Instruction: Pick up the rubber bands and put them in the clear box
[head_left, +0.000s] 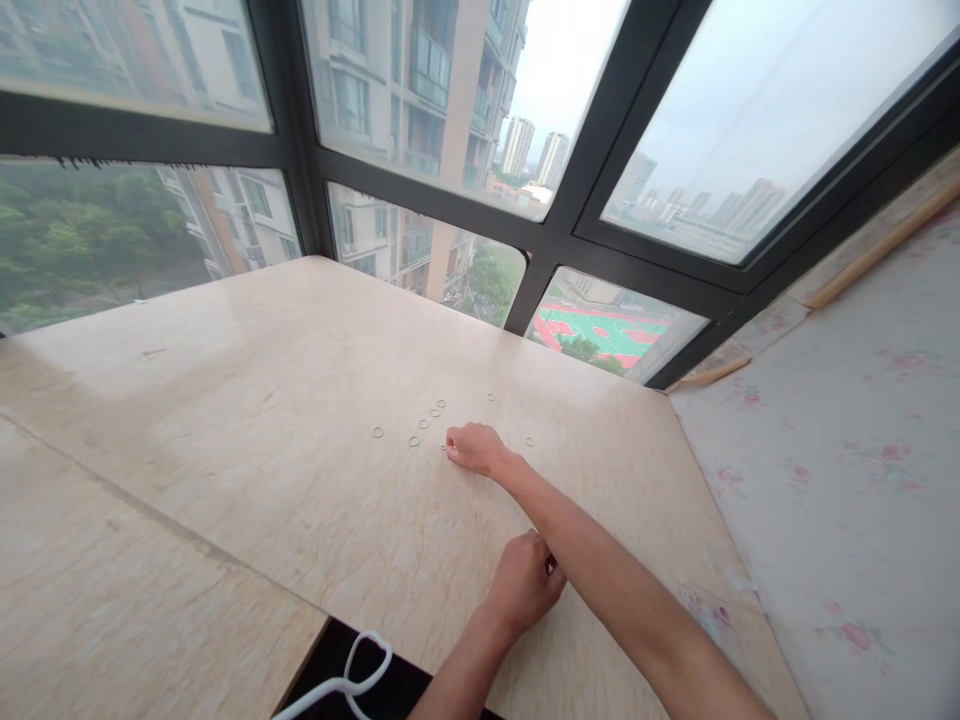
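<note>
Several thin small rings lie on the beige marbled surface (300, 480), among them one at the left (378, 433), one nearer my hand (414, 441) and one at the right (529, 441). My right hand (474, 447) is stretched out over the surface with its fingers pressed together, and part of a ring (444, 448) shows at the fingertips. Closer to me, my left hand (525, 583) rests beside my right forearm with its fingers curled. Whatever it holds, if anything, is hidden.
Dark window frames (555, 230) border the surface at the back. A flowered wall (840, 450) stands on the right. At the front edge, a white cable (367, 680) loops over a dark gap (322, 690). A seam crosses the surface at the left.
</note>
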